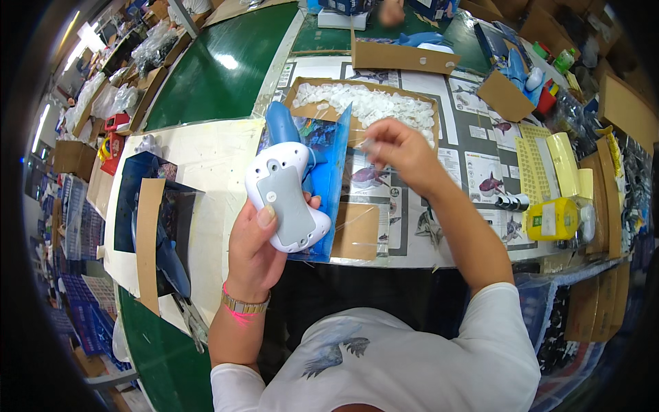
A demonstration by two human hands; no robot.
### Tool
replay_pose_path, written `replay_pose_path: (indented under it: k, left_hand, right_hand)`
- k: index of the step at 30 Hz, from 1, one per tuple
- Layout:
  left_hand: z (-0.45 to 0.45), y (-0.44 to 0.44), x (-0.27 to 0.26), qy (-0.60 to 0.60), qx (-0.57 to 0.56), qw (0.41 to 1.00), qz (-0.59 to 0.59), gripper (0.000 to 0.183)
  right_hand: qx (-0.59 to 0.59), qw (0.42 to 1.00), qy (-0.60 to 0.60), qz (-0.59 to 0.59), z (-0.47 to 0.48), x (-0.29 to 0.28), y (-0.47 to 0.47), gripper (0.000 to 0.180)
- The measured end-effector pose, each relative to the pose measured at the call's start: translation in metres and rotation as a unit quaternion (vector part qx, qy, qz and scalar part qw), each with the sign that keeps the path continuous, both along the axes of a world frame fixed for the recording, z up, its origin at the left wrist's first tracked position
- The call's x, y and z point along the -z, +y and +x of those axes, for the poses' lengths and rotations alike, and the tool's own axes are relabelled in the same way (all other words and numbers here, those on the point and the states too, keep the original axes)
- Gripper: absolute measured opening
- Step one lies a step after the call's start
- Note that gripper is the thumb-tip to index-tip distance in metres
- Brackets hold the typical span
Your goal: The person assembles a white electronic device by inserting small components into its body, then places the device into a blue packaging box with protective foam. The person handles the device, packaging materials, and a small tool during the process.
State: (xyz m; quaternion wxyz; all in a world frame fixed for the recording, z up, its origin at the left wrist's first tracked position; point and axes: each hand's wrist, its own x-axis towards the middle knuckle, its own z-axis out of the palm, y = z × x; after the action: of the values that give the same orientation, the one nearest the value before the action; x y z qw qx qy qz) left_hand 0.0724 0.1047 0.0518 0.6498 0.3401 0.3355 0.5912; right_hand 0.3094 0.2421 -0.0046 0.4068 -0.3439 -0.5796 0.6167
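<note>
My left hand holds a white remote controller with its back up, showing a grey battery cover and small screw holes. Behind the controller lies an open blue display box with a blue toy shark in it, partly hidden. My right hand is raised to the right of the box, thumb and forefinger pinching a small translucent plastic piece, blurred. Just beyond that hand, a shallow cardboard tray holds a heap of translucent plastic pieces.
Another boxed toy shark is at left, with pliers by it. At right are yellow sticker sheets, a yellow bottle and black rolls. Another person's hand shows across the table, near a cardboard insert.
</note>
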Motion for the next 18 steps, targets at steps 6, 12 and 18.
replay_pose_path:
  k: [6, 12, 18]
  left_hand:
    - [0.015, -0.003, 0.008, 0.014, 0.057, 0.998, 0.012, 0.076]
    - [0.023, -0.012, 0.018, 0.016, 0.009, 1.0, 0.014, 0.071]
    - [0.023, -0.013, 0.023, -0.011, -0.009, 1.0, -0.025, 0.06]
  right_hand:
    - [-0.093, 0.993, 0.075, 0.022, -0.033, -0.003, -0.061, 0.007]
    - [-0.078, 0.982, 0.156, -0.07, -0.048, 0.014, -0.079, 0.01]
    - [-0.009, 0.978, 0.174, -0.112, -0.059, 0.013, -0.092, 0.013]
